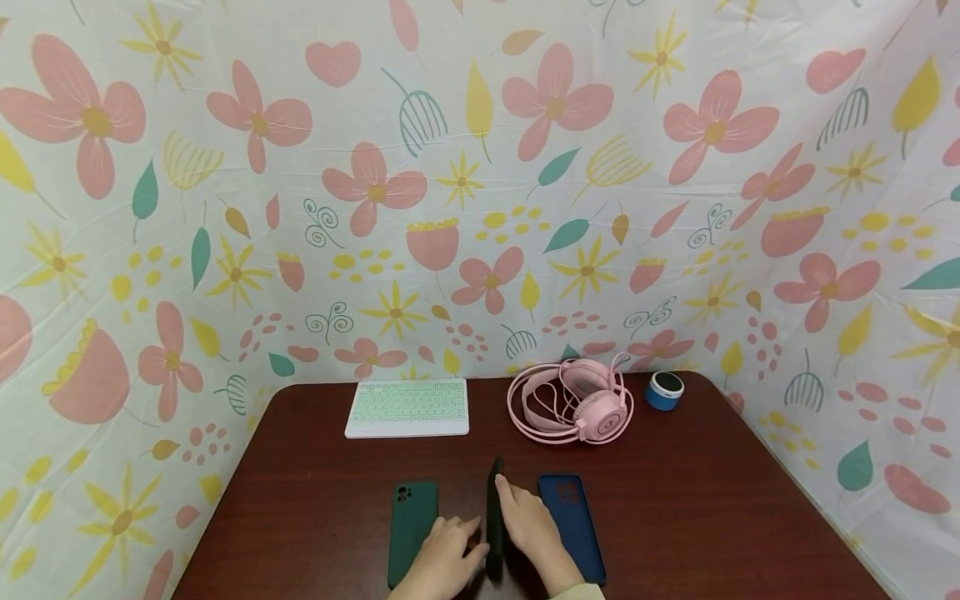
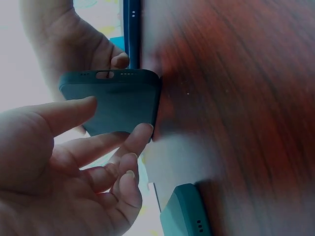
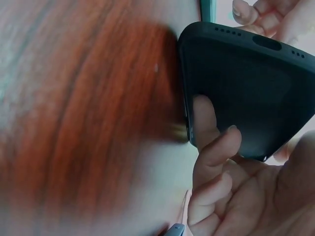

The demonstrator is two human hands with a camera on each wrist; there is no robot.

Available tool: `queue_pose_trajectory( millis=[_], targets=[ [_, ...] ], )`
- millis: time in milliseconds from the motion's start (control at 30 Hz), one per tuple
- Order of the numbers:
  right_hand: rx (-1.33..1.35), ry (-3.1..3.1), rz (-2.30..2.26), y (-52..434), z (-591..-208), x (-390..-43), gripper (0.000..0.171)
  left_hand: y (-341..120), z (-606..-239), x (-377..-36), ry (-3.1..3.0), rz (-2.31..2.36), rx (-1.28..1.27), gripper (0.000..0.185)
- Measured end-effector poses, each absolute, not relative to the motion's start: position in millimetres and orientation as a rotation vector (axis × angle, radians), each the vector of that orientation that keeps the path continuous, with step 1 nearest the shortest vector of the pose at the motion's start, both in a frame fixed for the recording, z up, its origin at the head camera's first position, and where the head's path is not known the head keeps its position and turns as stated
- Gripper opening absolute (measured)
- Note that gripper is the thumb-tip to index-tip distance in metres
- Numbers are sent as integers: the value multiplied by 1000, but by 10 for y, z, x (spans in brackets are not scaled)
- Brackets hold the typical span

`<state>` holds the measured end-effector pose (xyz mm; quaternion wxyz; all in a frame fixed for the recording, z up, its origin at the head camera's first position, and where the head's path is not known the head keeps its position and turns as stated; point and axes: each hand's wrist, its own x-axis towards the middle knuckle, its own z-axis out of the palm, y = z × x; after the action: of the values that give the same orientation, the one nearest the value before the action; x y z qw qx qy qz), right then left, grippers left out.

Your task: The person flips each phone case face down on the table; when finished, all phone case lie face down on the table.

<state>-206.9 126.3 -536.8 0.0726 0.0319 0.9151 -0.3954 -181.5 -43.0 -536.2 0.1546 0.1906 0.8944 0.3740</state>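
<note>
A black phone case (image 1: 492, 521) stands on its long edge on the table between the hands, its charging-port cut-out facing me. My right hand (image 1: 531, 525) grips it from the right, thumb at its upper edge and fingers against its broad face in the right wrist view. On the other side, my left hand (image 1: 444, 554) has its thumb and loosely bent fingers right at the case; in the left wrist view they overlap its face (image 2: 118, 105). A green phone case (image 1: 408, 529) lies partly under the left hand. Beside the right wrist lies a blue phone case (image 1: 576, 533).
At the back of the dark wooden table (image 1: 300, 500) lie a white keyboard with green keys (image 1: 408, 408) and pink headphones (image 1: 600, 412) with a coiled cable. A small blue cylindrical speaker (image 1: 664, 391) stands at the back right. Flower-patterned cloth (image 1: 480, 208) hangs behind.
</note>
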Motion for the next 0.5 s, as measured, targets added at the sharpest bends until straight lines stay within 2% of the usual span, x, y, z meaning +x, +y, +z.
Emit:
queue_pose_trajectory(
  millis=[500],
  targets=[
    [126, 2798, -1204, 1294, -5432, -2091, 68, -411, -5405, -1805, 2544, 1107, 588, 48]
  ],
)
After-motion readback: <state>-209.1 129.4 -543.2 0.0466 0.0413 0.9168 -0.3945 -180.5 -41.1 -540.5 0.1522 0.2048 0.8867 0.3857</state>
